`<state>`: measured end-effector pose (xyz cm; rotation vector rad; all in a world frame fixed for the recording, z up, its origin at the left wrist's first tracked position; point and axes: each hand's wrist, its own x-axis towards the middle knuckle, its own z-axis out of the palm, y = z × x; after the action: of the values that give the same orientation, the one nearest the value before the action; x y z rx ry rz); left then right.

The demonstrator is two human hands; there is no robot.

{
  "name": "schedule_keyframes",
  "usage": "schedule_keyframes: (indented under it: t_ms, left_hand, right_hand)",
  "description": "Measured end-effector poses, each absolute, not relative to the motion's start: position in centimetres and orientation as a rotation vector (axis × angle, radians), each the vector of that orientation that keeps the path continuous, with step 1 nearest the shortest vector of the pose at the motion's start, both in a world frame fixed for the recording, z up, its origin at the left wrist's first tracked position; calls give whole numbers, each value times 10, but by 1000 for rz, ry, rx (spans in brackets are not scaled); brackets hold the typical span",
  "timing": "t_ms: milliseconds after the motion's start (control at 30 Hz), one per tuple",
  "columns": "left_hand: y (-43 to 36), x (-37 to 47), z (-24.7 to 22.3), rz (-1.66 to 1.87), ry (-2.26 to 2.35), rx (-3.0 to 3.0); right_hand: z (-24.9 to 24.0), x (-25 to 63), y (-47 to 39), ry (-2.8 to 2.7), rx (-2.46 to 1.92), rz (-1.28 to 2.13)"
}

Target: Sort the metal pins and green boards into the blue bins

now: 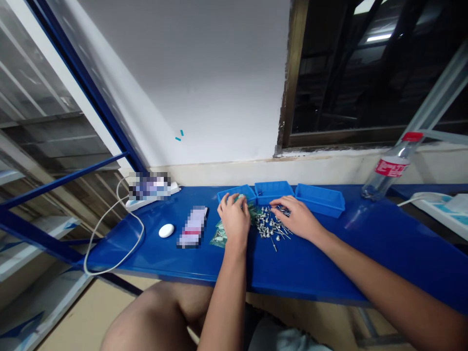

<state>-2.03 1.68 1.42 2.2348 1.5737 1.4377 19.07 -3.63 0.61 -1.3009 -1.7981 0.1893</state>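
My left hand [234, 217] lies over a greenish clear plastic bag [219, 237] of small pale pieces. Its fingers are curled down onto the bag, and their tips are partly hidden. Just right of it is a loose pile of silver pop rivets [268, 225], some with long thin stems. My right hand [296, 217] reaches in from the right to the pile's far edge. Thumb and forefinger come close together there in a pinch; anything between them is too small to make out. Behind the hands stand a left blue tray [223, 196], a middle blue tray [274, 189] and a right blue tray [321, 200].
On the blue table [164, 261] lie a white oval object [166, 230] and a blurred-out phone-like object [193, 227]. A power strip [137, 202] with a white cable [141, 234] sits at the back left. A plastic bottle [389, 168] with a red cap stands back right, by another power strip [438, 212].
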Motion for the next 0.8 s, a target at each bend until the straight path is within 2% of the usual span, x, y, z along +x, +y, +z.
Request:
schedule_keyframes:
  t_ms: [167,433,600,800]
  left_hand:
    - [16,-13,7,1379,1648,2248]
    - [14,-11,8,1393,1665,2272]
    - [8,-10,18,1486,1403,2354]
    - [9,-6,15,1236,1046,2426]
  right_hand:
    - [-6,188,-26,-1988,-1191,88]
    - [-14,186,-8,-2059,-1264,1]
    - [-9,186,-9,-2033,-1339,-29]
    - [2,180,-22,-1629,-1216,244]
